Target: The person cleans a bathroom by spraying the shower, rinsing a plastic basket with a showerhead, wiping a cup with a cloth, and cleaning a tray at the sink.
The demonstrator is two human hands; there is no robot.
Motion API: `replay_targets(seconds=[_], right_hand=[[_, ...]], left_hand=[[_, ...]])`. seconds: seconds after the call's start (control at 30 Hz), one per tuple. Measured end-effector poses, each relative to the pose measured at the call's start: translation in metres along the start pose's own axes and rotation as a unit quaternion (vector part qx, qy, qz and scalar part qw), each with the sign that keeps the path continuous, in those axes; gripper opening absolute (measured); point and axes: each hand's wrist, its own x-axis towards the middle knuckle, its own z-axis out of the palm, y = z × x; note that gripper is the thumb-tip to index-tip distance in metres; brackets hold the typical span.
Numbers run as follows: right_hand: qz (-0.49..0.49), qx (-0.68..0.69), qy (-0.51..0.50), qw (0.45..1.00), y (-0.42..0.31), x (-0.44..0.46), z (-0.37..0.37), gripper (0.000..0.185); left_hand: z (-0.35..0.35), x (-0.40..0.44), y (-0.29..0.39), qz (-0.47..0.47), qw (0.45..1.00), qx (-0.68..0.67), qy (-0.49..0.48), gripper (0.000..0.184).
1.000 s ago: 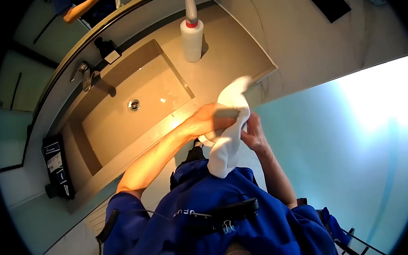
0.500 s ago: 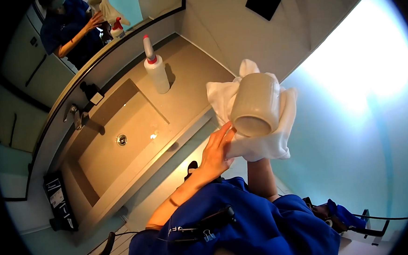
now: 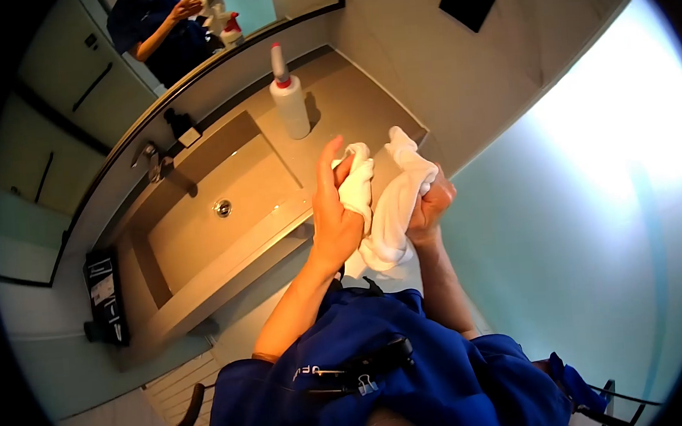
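A white cloth [image 3: 392, 218], bunched and twisted, hangs between my two hands above the floor in front of the counter. My left hand [image 3: 336, 223] holds the left part of it, one finger pointing up and the others partly hidden behind the fabric. On the other side my right hand [image 3: 433, 206] is closed in a fist around the cloth. The beige cup does not show in the present view; whether the cloth hides it I cannot tell.
A white spray bottle [image 3: 291, 107] with a red and grey head stands on the counter [image 3: 335, 96] beside the basin [image 3: 202, 237]. Behind the basin are a faucet [image 3: 150, 160] and a small dark bottle [image 3: 183, 127]. A black tray [image 3: 106, 298] holds packets at the left end.
The beige cup, earlier wrapped in the spread cloth, has gone from sight. The cloth is now bunched, and my hands have come apart to either side of it. The view has shifted slightly.
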Motion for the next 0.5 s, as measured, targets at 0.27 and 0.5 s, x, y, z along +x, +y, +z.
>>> replay_targets(seconds=[0.27,0.5], right_hand=[[0.242,0.135,-0.094,0.956,0.043,-0.022,0.001,0.034],[0.001,0.041,-0.173,0.984,0.017,-0.023,-0.005,0.010]], left_hand=[[0.001,-0.036,-0.035,0.144,0.980,0.136,0.021,0.040],[-0.012,-0.017,-0.043,0.063,0.981,0.172,-0.067,0.035]])
